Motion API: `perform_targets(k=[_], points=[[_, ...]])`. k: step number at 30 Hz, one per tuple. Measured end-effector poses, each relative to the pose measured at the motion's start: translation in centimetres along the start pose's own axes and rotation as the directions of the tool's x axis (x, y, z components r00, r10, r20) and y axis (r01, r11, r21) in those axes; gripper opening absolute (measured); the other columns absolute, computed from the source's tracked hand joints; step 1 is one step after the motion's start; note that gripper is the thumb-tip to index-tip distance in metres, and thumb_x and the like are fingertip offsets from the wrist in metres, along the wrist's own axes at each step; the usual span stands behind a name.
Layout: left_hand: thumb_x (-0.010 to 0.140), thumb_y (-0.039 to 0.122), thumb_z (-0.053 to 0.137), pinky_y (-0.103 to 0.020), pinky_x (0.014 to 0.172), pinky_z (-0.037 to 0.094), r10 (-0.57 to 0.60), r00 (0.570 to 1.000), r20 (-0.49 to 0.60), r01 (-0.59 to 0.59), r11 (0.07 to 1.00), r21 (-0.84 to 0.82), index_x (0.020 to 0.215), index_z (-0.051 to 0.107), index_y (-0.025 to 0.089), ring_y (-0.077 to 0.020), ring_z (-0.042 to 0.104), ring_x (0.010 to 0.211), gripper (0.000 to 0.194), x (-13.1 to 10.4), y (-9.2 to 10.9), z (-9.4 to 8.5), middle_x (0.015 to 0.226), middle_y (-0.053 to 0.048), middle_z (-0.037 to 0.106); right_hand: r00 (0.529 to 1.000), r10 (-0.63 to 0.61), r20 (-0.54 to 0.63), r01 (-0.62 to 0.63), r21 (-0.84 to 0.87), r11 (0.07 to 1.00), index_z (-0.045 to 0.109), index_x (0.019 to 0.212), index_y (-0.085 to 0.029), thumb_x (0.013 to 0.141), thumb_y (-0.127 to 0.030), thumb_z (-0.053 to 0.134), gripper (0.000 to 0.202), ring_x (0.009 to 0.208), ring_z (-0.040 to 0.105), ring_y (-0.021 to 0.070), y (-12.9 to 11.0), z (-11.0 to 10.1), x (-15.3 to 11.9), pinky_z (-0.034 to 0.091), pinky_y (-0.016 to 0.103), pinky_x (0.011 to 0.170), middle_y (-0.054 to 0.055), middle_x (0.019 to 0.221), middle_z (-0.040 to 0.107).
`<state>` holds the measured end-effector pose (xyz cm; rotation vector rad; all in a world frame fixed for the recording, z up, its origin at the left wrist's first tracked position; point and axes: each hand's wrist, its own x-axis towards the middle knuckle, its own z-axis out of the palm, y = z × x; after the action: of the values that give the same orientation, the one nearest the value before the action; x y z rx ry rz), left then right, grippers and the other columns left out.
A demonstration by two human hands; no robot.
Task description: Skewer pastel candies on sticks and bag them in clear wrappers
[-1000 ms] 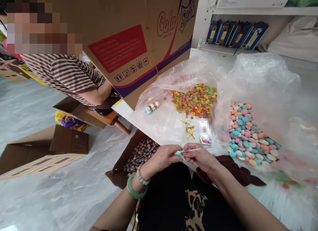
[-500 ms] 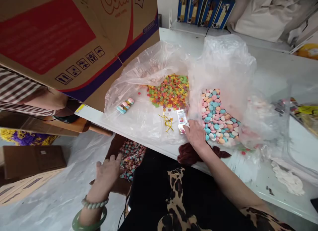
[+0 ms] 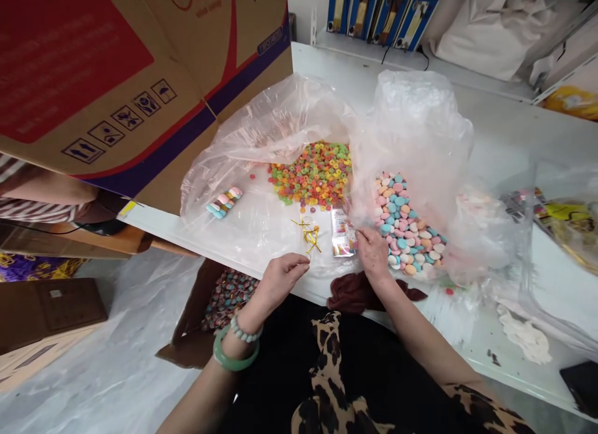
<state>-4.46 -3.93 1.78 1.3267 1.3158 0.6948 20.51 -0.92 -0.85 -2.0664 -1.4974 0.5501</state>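
My left hand (image 3: 283,278), wearing a green bangle and a bead bracelet, is over the table's front edge, thumb and fingertips pressed together. Whether they pinch anything is too small to tell. Just beyond them lie several gold twist ties (image 3: 309,236). At the right edge of some small printed clear packets (image 3: 344,235), my right hand (image 3: 372,254) is closed in a pinch; what it grips, if anything, cannot be made out. Colourful ring candies (image 3: 315,175) are heaped behind the ties. Pastel pebble-shaped candies (image 3: 404,228) spill from a plastic bag right of that hand.
A small bundle of pastel candies (image 3: 224,202) lies on the plastic sheet at left. A large cardboard box (image 3: 187,129) stands behind it. Below the table edge is an open box of wrapped candies (image 3: 227,297). A brown cloth (image 3: 346,292) lies by my right wrist.
My left hand has come up from above the floor box to the table front near the twist ties, its fingers now together. My right hand has shifted slightly and closed into a pinch beside the packets.
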Motion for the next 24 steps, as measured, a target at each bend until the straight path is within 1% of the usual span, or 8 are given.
perform_targets(k=[2, 4, 8, 11, 15, 19, 21, 24], points=[[0.075, 0.033, 0.069, -0.028, 0.071, 0.047, -0.039, 0.998, 0.040, 0.045, 0.985, -0.167, 0.081, 0.076, 0.018, -0.0171, 0.062, 0.072, 0.017, 1.1, 0.3, 1.2, 0.080, -0.005, 0.072, 0.997, 0.004, -0.075, 0.008, 0.162, 0.987, 0.065, 0.084, -0.020, 0.087, -0.039, 0.042, 0.030, 0.090, 0.058, 0.0220, -0.1, -0.5, -0.5, 0.043, 0.032, 0.083, 0.008, 0.093, 0.068], [0.070, 0.034, 0.074, -0.027, 0.065, 0.046, -0.102, 0.993, 0.063, 0.117, 0.940, -0.321, 0.086, 0.076, 0.017, -0.0147, 0.059, 0.066, 0.024, 2.1, 1.0, 2.4, 0.081, -0.005, 0.071, 0.997, 0.061, -0.056, -0.036, 0.370, 0.929, 0.062, 0.078, -0.020, 0.085, -0.044, 0.047, 0.028, 0.082, 0.057, 0.0197, -0.6, -0.7, -1.0, 0.044, 0.030, 0.076, 0.005, 0.084, 0.065], [0.064, 0.038, 0.082, -0.024, 0.060, 0.043, -0.191, 0.972, 0.137, 0.236, 0.807, -0.542, 0.095, 0.075, 0.016, -0.0144, 0.061, 0.069, 0.039, 3.1, 2.5, 4.0, 0.086, -0.007, 0.071, 0.964, 0.069, 0.255, -0.224, 0.650, 0.726, 0.054, 0.067, -0.021, 0.078, -0.047, 0.058, 0.029, 0.057, 0.043, 0.0134, -3.4, -0.1, -2.1, 0.036, 0.026, 0.055, -0.003, 0.060, 0.049], [0.062, 0.042, 0.083, -0.023, 0.060, 0.042, -0.207, 0.976, 0.061, 0.192, 0.699, -0.689, 0.083, 0.075, 0.012, -0.0124, 0.058, 0.065, 0.037, 3.1, 2.1, 3.7, 0.075, -0.005, 0.068, 0.911, -0.028, 0.410, -0.260, 0.627, 0.735, 0.052, 0.064, -0.021, 0.077, -0.050, 0.060, 0.033, 0.052, 0.037, 0.0118, -6.2, 1.5, -2.8, 0.031, 0.026, 0.052, -0.005, 0.055, 0.043], [0.055, 0.037, 0.087, -0.023, 0.059, 0.042, -0.320, 0.938, -0.133, 0.080, 0.575, -0.814, 0.070, 0.072, 0.010, -0.0095, 0.053, 0.057, 0.034, 2.2, -0.3, 0.3, 0.064, -0.004, 0.066, 0.841, -0.228, 0.490, -0.029, 0.462, 0.886, 0.049, 0.059, -0.021, 0.081, -0.051, 0.057, 0.038, 0.058, 0.043, 0.0133, -10.4, 4.9, -3.3, 0.033, 0.026, 0.057, -0.004, 0.056, 0.046], [0.053, 0.033, 0.087, -0.025, 0.063, 0.048, -0.413, 0.863, -0.290, -0.051, 0.500, -0.865, 0.069, 0.071, 0.009, -0.0126, 0.059, 0.060, 0.033, -0.6, -3.2, -5.4, 0.066, -0.006, 0.068, 0.626, -0.453, 0.635, 0.224, 0.410, 0.884, 0.052, 0.062, -0.022, 0.091, -0.049, 0.046, 0.040, 0.059, 0.049, 0.0133, -15.7, 8.9, -3.0, 0.037, 0.025, 0.061, -0.004, 0.056, 0.050], [0.051, 0.031, 0.088, -0.025, 0.062, 0.049, -0.461, 0.808, -0.367, -0.123, 0.477, -0.870, 0.067, 0.070, 0.009, -0.0127, 0.059, 0.058, 0.033, -2.3, -4.7, -8.1, 0.064, -0.005, 0.068, 0.555, -0.516, 0.652, 0.330, 0.396, 0.857, 0.061, 0.075, -0.022, 0.095, -0.044, 0.041, 0.035, 0.064, 0.055, 0.0136, -19.0, 11.2, -2.5, 0.040, 0.024, 0.067, -0.003, 0.061, 0.057], [0.053, 0.027, 0.087, -0.025, 0.060, 0.050, -0.515, 0.745, -0.424, -0.188, 0.447, -0.874, 0.071, 0.068, 0.011, -0.0119, 0.059, 0.057, 0.031, -4.2, -6.4, -10.7, 0.065, -0.003, 0.067, 0.562, -0.525, 0.639, 0.513, 0.228, 0.827, 0.064, 0.112, -0.025, 0.096, -0.037, 0.041, 0.030, 0.081, 0.063, 0.0168, -24.2, 15.0, -1.2, 0.042, 0.025, 0.072, 0.000, 0.086, 0.071]])
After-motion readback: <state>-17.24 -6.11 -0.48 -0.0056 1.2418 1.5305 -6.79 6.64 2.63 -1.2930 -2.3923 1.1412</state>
